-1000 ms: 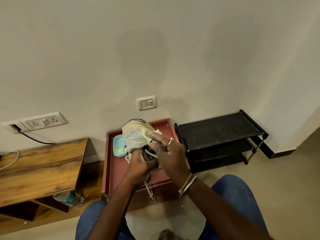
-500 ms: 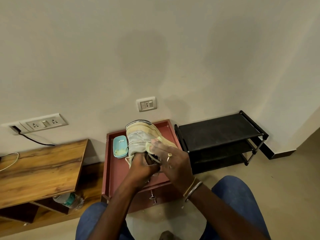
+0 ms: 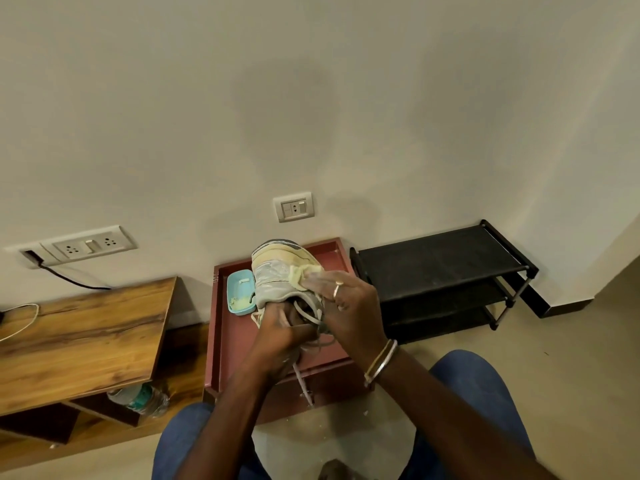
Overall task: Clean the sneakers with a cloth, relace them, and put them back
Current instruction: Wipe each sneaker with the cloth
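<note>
A worn cream and grey sneaker (image 3: 277, 271) is held above the red-brown tray-top table (image 3: 235, 341), toe pointing away from me. My left hand (image 3: 280, 337) grips it at the heel opening, fingers inside the collar. My right hand (image 3: 349, 303) presses a pale yellow cloth (image 3: 300, 276) against the sneaker's right side. Loose whitish laces (image 3: 304, 382) hang down from the shoe past the table's front edge. The second sneaker is not in view.
A light blue soap dish (image 3: 239, 296) lies on the table left of the shoe. A black shoe rack (image 3: 443, 271) stands to the right against the wall. A wooden desk (image 3: 79, 337) with a water bottle (image 3: 138, 400) underneath is on the left. My knees frame the floor below.
The cloth hand slid from the shoe's upper toward its right side and back. The sneaker tilted slightly; the left hand's grip stayed at the heel.
</note>
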